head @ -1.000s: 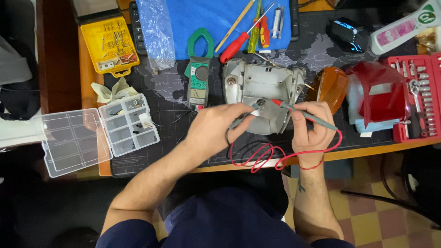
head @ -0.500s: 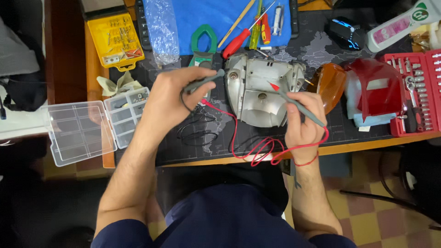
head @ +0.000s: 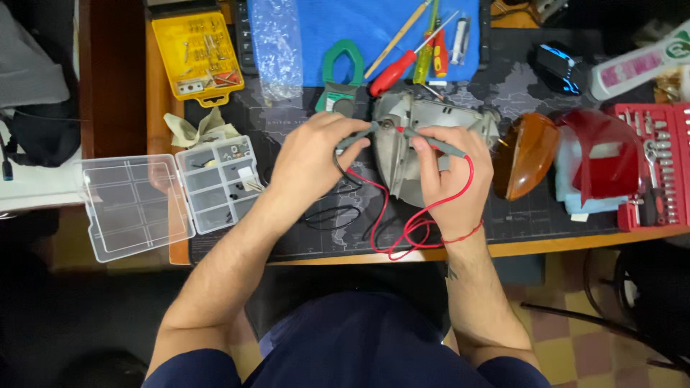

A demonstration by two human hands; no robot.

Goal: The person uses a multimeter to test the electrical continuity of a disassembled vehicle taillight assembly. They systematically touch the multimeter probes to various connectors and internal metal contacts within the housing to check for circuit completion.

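On the desk's left edge we note 1 clear compartment box (head: 169, 202), its lid open flat, small parts in the right half. Above it lies a crumpled cloth (head: 201, 128), and beyond that a yellow parts tray (head: 198, 56). A blue mat (head: 359, 29) at the far edge carries a red-handled screwdriver (head: 394, 72) and a wooden stick (head: 399, 37); a clear plastic bag (head: 277, 47) lies just beside it. To the right we record an amber lens (head: 528, 154), a red lens (head: 607, 154), a red socket set (head: 658, 162) and a black computer mouse (head: 557, 66).

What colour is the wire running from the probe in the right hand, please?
Red wire, clearest in the head view, below the right hand.
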